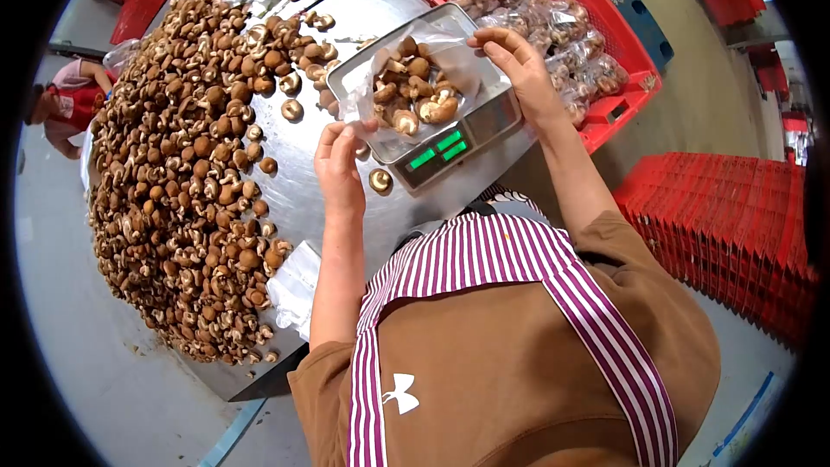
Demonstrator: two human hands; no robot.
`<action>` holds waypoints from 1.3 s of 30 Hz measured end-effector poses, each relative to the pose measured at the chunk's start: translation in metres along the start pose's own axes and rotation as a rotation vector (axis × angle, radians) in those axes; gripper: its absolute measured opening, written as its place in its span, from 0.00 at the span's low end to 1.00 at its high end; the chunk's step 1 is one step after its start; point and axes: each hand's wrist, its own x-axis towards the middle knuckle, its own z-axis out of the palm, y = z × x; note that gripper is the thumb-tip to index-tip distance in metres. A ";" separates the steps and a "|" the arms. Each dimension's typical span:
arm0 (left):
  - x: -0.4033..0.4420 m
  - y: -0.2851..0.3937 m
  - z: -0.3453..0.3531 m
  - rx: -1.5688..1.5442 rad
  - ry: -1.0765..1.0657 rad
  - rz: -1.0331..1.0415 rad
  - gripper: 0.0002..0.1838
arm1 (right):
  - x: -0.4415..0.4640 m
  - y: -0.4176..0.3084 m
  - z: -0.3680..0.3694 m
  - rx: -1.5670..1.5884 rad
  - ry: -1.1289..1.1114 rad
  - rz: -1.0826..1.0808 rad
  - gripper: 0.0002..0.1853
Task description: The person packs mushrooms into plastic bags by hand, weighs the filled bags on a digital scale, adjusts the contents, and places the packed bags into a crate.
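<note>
A clear plastic bag (461, 69) with brown mushrooms (415, 91) in it lies on the metal tray of a scale (437, 154) with lit green displays. My left hand (340, 156) pinches the bag's edge at the tray's left side. At the upper right of the tray, my right hand (519, 65) has thumb and forefinger closed at the bag's other edge. A loose mushroom (379, 180) rests on the metal table just below the scale's left corner.
A large mushroom heap (190, 182) covers the left of the metal table (298, 195). White bags (296, 285) lie at its near edge. A red crate (635, 104) holds bagged mushrooms behind right. Stacked red crates (718, 225) stand right. Another person (73, 104) is far left.
</note>
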 end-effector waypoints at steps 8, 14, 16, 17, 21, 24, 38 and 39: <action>-0.009 0.010 0.023 0.231 -0.016 0.067 0.10 | -0.011 -0.002 -0.002 -0.118 -0.020 -0.059 0.17; -0.008 0.010 0.030 0.271 -0.012 0.077 0.10 | -0.022 -0.017 0.005 -0.225 0.002 -0.165 0.14; -0.007 0.010 0.034 0.260 -0.008 0.078 0.10 | -0.031 -0.040 0.016 -0.162 -0.052 -0.207 0.12; -0.006 0.008 0.036 0.277 -0.005 0.077 0.10 | -0.037 -0.051 0.025 -0.100 -0.104 -0.249 0.11; 0.001 0.003 0.038 0.260 -0.036 0.113 0.07 | -0.044 -0.046 0.068 0.013 -0.335 -0.265 0.10; -0.011 0.015 0.041 0.311 -0.015 0.132 0.08 | -0.027 -0.009 0.071 -0.385 -0.357 -0.276 0.12; -0.042 0.002 0.025 0.239 0.022 0.097 0.06 | -0.028 0.031 0.037 -1.072 -0.203 -0.156 0.19; -0.042 0.002 0.024 0.226 0.013 0.109 0.05 | -0.028 0.032 0.037 -1.128 -0.223 -0.191 0.21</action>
